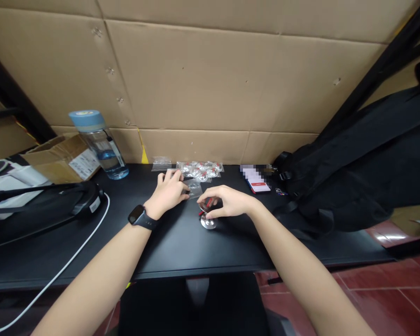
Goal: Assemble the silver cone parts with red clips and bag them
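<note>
My left hand [170, 190], with a dark smartwatch [139, 216] on the wrist, rests on the black table [168, 247] and pinches the edge of a small clear plastic bag [195, 187]. My right hand [226, 201] is curled round a small red-and-silver part [207, 206], held just above a shiny metal piece [208, 222] that lies on the table. A pile of several small clear bags with red-and-silver parts [200, 170] lies just beyond both hands.
A water bottle with a blue lid [100, 144] and a cardboard box [61, 158] stand at the left. A dark bag with a white cable [70, 261] lies nearer. A black backpack [353, 177] fills the right. A red-and-white card [257, 182] lies beside it. A cardboard wall stands behind.
</note>
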The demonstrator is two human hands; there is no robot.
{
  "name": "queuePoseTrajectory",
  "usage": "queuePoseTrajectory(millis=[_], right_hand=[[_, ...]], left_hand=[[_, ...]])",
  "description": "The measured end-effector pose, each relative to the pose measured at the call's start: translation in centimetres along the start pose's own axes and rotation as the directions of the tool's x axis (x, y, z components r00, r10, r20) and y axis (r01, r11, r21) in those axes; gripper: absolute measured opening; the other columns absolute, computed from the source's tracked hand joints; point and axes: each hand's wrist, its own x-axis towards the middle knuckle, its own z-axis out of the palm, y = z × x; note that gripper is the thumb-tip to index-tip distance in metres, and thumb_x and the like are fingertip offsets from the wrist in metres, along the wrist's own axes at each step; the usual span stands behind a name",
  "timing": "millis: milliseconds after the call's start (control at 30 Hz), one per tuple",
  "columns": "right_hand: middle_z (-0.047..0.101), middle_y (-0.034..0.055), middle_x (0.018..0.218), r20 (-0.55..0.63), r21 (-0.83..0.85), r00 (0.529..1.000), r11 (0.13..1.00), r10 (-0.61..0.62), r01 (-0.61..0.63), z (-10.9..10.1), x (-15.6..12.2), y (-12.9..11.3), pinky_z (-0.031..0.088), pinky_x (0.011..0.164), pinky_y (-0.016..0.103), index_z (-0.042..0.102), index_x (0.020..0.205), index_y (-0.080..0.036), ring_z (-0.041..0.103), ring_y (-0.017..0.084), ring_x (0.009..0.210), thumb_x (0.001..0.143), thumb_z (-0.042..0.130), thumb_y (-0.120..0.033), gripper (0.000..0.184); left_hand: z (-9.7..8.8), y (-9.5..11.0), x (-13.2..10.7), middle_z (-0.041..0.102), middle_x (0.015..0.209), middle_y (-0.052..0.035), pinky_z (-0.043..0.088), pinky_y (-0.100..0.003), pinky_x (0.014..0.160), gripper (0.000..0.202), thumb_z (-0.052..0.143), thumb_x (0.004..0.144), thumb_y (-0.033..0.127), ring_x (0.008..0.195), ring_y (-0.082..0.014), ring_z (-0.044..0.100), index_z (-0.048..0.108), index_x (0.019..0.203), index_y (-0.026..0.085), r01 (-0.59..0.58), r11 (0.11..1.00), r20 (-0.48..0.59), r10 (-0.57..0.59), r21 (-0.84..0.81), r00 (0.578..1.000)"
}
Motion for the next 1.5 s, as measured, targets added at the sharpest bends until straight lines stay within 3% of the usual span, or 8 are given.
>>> queuePoseTrajectory(millis=[100,233,433,833,1200,1400,1500], right_hand=[[0.073,0.0032,0.1,-0.136,-0.095,0.989,0.993,0.059,-0.073,0.1,0.2,0.3,0.052,0.075,0.024,0.071,0.112,-0.021,0.067,0.016,0.084,0.078,0.082,-0.033,0.038],[0.071,-0.0002,0.08,-0.319,-0.207,0.929,0.942,0.19,-0.264,0.6,0.5,1.3,0.046,0.068,0.024,0.072,0.099,-0.019,0.063,0.014,0.071,0.073,0.086,-0.033,0.032],[0.068,0.0004,0.07,-0.299,-0.294,0.913,0.883,0.278,-0.365,0.6,0.4,1.7,0.04,0.062,0.024,0.073,0.08,-0.018,0.06,0.014,0.065,0.069,0.088,-0.039,0.029],[0.065,0.0031,0.075,-0.302,-0.294,0.936,0.916,0.182,-0.273,0.8,1.3,2.7,0.04,0.065,0.024,0.079,0.089,-0.015,0.056,0.013,0.067,0.075,0.087,-0.038,0.028],[0.073,0.0024,0.081,-0.298,-0.05,0.926,0.965,0.233,-0.259,1.3,1.5,2.7,0.051,0.071,0.024,0.077,0.094,-0.017,0.066,0.014,0.071,0.081,0.079,-0.018,0.013],[0.071,0.0026,0.081,-0.441,-0.227,0.877,0.921,0.193,-0.317,2.0,2.2,3.6,0.043,0.067,0.024,0.075,0.087,-0.016,0.06,0.014,0.071,0.078,0.084,-0.025,0.015],[0.07,0.0017,0.081,-0.416,-0.224,0.887,0.923,0.2,-0.313,2.3,2.3,3.9,0.042,0.066,0.023,0.075,0.093,-0.017,0.059,0.013,0.07,0.081,0.08,-0.026,0.016]], left_hand=[[0.5,0.2,0.2,0.052,0.134,-0.0084,0.032,-0.055,0.104,0.021,0.073,0.084,0.046,0.134,-0.0375,0.034,0.08,0.1,0.035,-0.006,0.999,-0.026,0.004,-0.051,1.0],[1.2,1.2,0.3,0.049,0.145,-0.0096,0.03,-0.06,0.107,0.032,0.073,0.082,0.055,0.14,-0.04,0.03,0.079,0.105,0.035,-0.02,0.997,-0.054,0.016,-0.076,0.998],[1.1,2.8,0.2,0.041,0.158,-0.0041,0.024,-0.067,0.109,0.035,0.071,0.08,0.062,0.146,-0.0438,0.023,0.08,0.103,0.037,-0.021,1.0,-0.109,0.019,-0.013,0.994],[0.9,2.3,0.5,0.039,0.16,-0.0037,0.024,-0.068,0.108,0.039,0.073,0.077,0.065,0.145,-0.0451,0.024,0.079,0.107,0.04,-0.011,0.997,-0.048,0.008,-0.072,0.999],[0.8,2.2,0.6,0.039,0.159,-0.0023,0.019,-0.069,0.111,0.046,0.08,0.071,0.061,0.147,-0.0463,0.016,0.076,0.112,0.041,0.046,0.986,0.036,-0.041,-0.163,0.999],[0.9,2.2,0.7,0.038,0.159,-0.0031,0.021,-0.069,0.11,0.049,0.078,0.071,0.064,0.146,-0.0474,0.017,0.075,0.114,0.04,0.056,0.983,0.036,-0.051,-0.173,0.998],[1.0,2.0,0.7,0.037,0.16,-0.0036,0.021,-0.068,0.11,0.054,0.078,0.07,0.066,0.147,-0.0466,0.016,0.074,0.117,0.04,0.065,0.981,0.042,-0.059,-0.182,0.997]])
